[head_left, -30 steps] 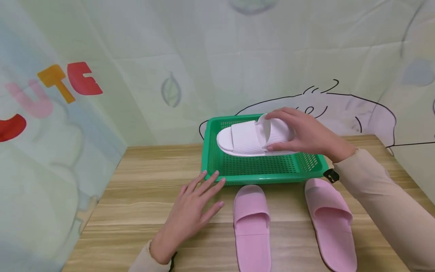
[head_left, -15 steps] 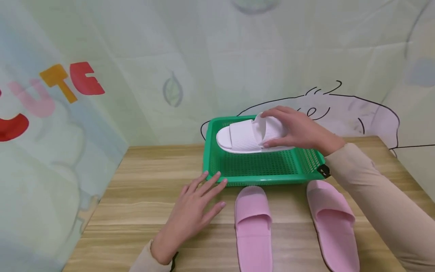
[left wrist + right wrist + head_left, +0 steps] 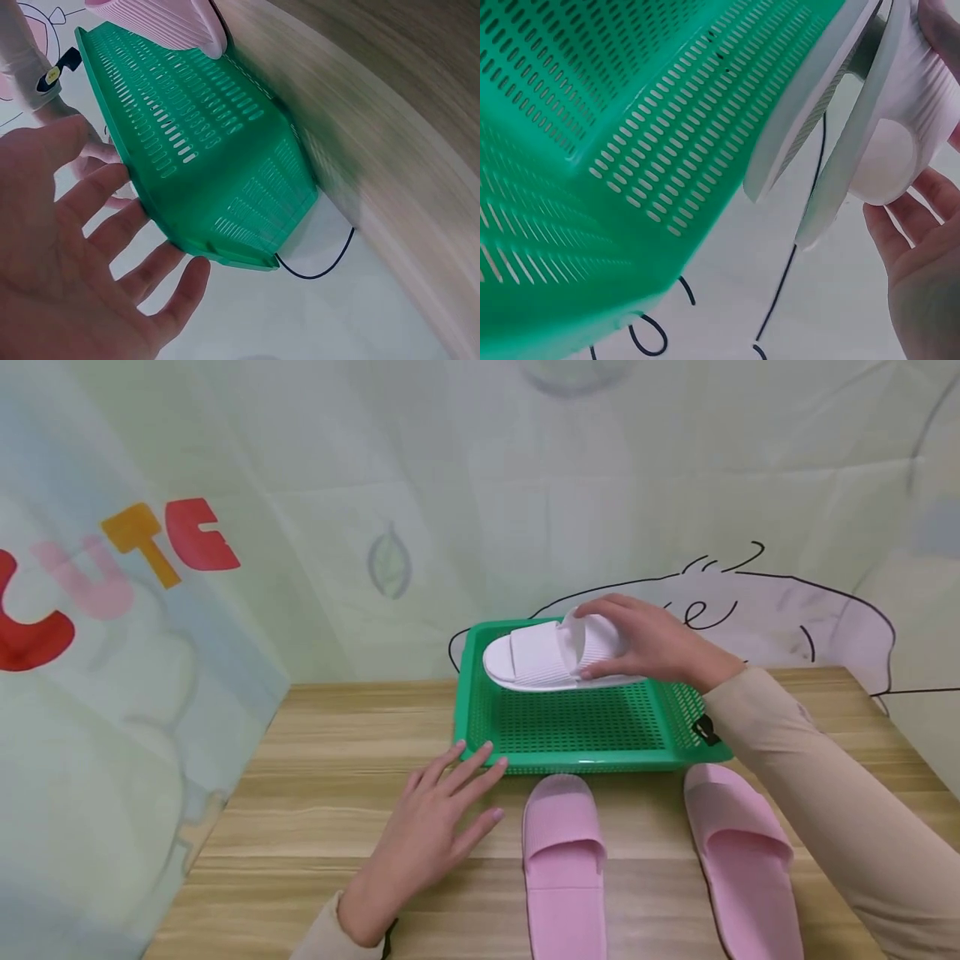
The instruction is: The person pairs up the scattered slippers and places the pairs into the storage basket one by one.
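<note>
White slippers [image 3: 542,656] have shifted toward the far rim of the green basket [image 3: 585,763] over the last second, and the right hand [image 3: 663,639] has travelled with them, toward about 11 o'clock. Its grip pinches the pair, thumb on the near side and fingers on the far side, toe end aimed at 9 o'clock. They lie over the basket's 12 o'clock half; whether they touch its floor I cannot tell. Seen from the right wrist, two soles show at a slight angle to each other, just beside the perforated wall.

At the basket's 8 o'clock corner, the left hand [image 3: 427,827] has its fingers spread and nearly straight, tips at the rim.

Outside the basket, on the wooden table [image 3: 337,793], one pink slipper [image 3: 566,902] lies at 6 o'clock, toe close to the rim. Another pink slipper [image 3: 750,877] rests near 5 o'clock, its toe pointing to 11.
</note>
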`<state>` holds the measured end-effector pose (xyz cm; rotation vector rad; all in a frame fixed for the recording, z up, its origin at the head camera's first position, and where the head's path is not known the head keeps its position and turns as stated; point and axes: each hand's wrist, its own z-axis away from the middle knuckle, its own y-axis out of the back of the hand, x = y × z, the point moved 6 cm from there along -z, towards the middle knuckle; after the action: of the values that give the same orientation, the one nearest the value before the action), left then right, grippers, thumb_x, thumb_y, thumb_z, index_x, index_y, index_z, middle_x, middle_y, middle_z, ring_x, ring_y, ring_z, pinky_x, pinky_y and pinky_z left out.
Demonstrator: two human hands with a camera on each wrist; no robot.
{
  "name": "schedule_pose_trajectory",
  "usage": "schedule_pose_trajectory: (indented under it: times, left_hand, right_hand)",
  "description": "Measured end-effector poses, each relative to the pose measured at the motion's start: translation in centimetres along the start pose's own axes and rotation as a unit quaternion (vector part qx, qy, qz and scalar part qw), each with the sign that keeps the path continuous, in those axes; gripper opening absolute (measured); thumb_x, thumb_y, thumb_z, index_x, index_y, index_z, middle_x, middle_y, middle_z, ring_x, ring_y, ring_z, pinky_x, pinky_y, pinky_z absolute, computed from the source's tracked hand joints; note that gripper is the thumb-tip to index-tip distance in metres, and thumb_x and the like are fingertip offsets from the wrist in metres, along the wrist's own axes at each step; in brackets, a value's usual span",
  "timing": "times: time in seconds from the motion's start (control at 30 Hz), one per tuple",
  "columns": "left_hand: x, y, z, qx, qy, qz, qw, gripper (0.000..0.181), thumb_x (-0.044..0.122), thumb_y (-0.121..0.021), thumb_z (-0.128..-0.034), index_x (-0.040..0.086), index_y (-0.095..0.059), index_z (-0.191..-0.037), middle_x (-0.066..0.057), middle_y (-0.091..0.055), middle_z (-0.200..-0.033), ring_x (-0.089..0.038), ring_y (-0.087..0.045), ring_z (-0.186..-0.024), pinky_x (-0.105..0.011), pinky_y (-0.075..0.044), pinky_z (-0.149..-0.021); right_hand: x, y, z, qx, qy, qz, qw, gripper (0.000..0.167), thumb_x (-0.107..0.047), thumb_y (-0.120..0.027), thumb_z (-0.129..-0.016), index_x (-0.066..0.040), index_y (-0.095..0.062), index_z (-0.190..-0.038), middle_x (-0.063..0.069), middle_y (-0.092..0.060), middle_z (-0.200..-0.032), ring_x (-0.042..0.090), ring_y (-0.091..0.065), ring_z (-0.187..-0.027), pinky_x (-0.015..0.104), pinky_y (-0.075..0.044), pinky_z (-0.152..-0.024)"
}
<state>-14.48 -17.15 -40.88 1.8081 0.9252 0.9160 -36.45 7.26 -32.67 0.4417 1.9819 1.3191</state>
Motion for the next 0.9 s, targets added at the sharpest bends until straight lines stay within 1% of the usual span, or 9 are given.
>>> schedule_pose_trajectory:
  times: [0.17,0.37,0.47,0.7,0.9]
  left_hand:
    - [0.1,-0.1,-0.1,-0.008,0.004,0.002,1.0000,0.055,0.044,-0.065,-0.1044,0.026,-0.056,-0.156,0.001,-0.047,-0.165,-0.035,-0.040,-0.155,-0.063,-0.045,-0.110]
    - [0.1,-0.1,-0.1,-0.010,0.005,-0.001,0.9999,0.055,0.044,-0.065,-0.1042,0.025,-0.057,-0.155,-0.001,-0.049,-0.164,-0.037,-0.040,-0.154,-0.064,-0.045,-0.110]
    - [0.0,0.0,-0.1,-0.010,0.004,-0.001,0.9999,0.055,0.044,-0.065,-0.1040,0.025,-0.057,-0.155,-0.003,-0.050,-0.163,-0.037,-0.041,-0.153,-0.064,-0.046,-0.109]
    - [0.0,-0.1,-0.2,-0.016,0.003,-0.002,0.9999,0.055,0.045,-0.065,-0.1043,0.025,-0.057,-0.155,-0.002,-0.049,-0.164,-0.037,-0.041,-0.153,-0.065,-0.045,-0.110]
    - [0.1,0.0,-0.2,-0.013,0.000,0.002,0.9999,0.055,0.043,-0.066,-0.1038,0.023,-0.057,-0.155,-0.004,-0.050,-0.163,-0.039,-0.042,-0.152,-0.067,-0.046,-0.110]
  right_hand:
    - [0.8,-0.7,-0.4,0.000,-0.012,-0.016,0.9998,0.078,-0.046,-0.093,-0.079,-0.019,-0.060,-0.145,0.013,-0.057,-0.150,0.035,-0.058,-0.124,0.052,-0.053,-0.093]
    - [1.9,-2.5,-0.9,-0.020,-0.026,-0.026,0.9991,0.077,-0.045,-0.093,-0.081,-0.017,-0.059,-0.145,0.015,-0.056,-0.149,0.036,-0.059,-0.120,0.051,-0.054,-0.092]
    - [2.5,-3.2,-1.1,-0.028,-0.037,-0.026,0.9986,0.077,-0.043,-0.093,-0.080,-0.017,-0.060,-0.145,0.017,-0.055,-0.151,0.037,-0.059,-0.120,0.053,-0.053,-0.093]
    - [3.7,-4.3,-1.4,-0.044,-0.060,-0.033,0.9967,0.078,-0.042,-0.093,-0.080,-0.016,-0.058,-0.146,0.019,-0.051,-0.153,0.041,-0.057,-0.124,0.060,-0.051,-0.100]
    - [4.5,-5.3,-1.6,-0.048,-0.060,-0.038,0.9963,0.078,-0.038,-0.094,-0.080,-0.016,-0.058,-0.145,0.019,-0.050,-0.154,0.043,-0.055,-0.127,0.061,-0.049,-0.103]
